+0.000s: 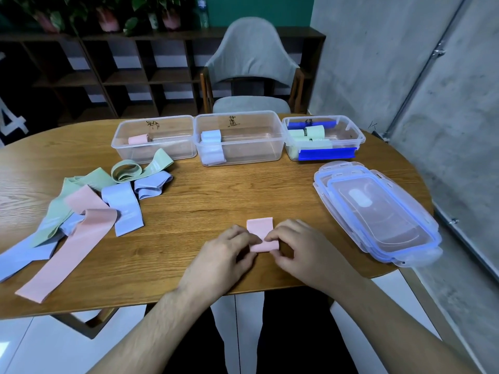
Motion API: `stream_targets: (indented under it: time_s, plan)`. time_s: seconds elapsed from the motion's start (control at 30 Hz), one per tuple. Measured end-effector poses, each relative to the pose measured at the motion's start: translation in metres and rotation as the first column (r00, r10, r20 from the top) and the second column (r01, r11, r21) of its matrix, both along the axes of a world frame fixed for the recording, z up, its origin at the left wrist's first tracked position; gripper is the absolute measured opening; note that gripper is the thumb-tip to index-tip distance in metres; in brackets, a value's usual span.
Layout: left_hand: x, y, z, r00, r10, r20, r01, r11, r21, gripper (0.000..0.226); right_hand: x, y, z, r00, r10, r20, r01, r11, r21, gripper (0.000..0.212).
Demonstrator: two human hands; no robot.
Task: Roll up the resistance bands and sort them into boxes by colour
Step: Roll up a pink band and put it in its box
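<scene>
A wooden worktop (205, 190) was seen carrying everything, with a grey chair (252, 68) drawn up at its far side. Along the far edge three clear boxes were set in a row: the left box (155, 140) held one rolled pink band (139, 139), the middle box (239, 137) held pale blue bands (212, 143), one draped over its near wall, and the right box (322, 137), fitted with blue clips, held rolled green bands (310, 133). A stack of clear lids (378, 211) with blue seals was laid to the right, near the worktop's edge. To the left a loose heap of unrolled bands (81, 211) was spread, pink, green and blue strips overlapping, with a long pink one reaching toward the near edge. At the near middle a small pink band (260, 229), partly rolled, was lying on the worktop, its unrolled end pointing away from the person. It was held from both sides: the left hand (226, 252) had its grip closed on the roll's left end, fingers curled, and the right hand (299, 247) was pinching the right end, the fingertips of both hands nearly meeting on top.
</scene>
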State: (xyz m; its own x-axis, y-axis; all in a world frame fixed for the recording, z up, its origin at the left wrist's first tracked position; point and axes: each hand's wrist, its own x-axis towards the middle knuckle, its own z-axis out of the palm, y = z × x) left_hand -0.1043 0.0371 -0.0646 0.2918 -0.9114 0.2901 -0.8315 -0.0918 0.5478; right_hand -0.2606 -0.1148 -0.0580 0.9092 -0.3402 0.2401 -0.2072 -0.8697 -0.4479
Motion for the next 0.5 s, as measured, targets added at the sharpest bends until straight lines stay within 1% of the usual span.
stream_targets:
  time_s: [0.23, 0.4, 0.5]
  plan:
    - [-0.0014, 0.0044, -0.0011, 0.999, -0.037, -0.022, 0.038, 0.999, 0.02, 0.025, -0.0049, 0.0057, -0.0045, 1.0, -0.023, -0.009, 0.023, 0.999, 0.043, 0.022]
    - [0.0002, 0.0017, -0.0012, 0.998, -0.025, -0.054, 0.027, 0.999, 0.032, 0.024, -0.0042, 0.0068, -0.0001, 0.999, -0.033, 0.011, 0.033, 0.999, 0.003, 0.026]
    - [0.0026, 0.0001, -0.0034, 0.998, -0.009, -0.066, 0.012, 0.999, 0.043, 0.025, -0.0052, 0.0067, 0.0004, 0.999, -0.038, 0.005, 0.038, 0.999, -0.005, 0.021]
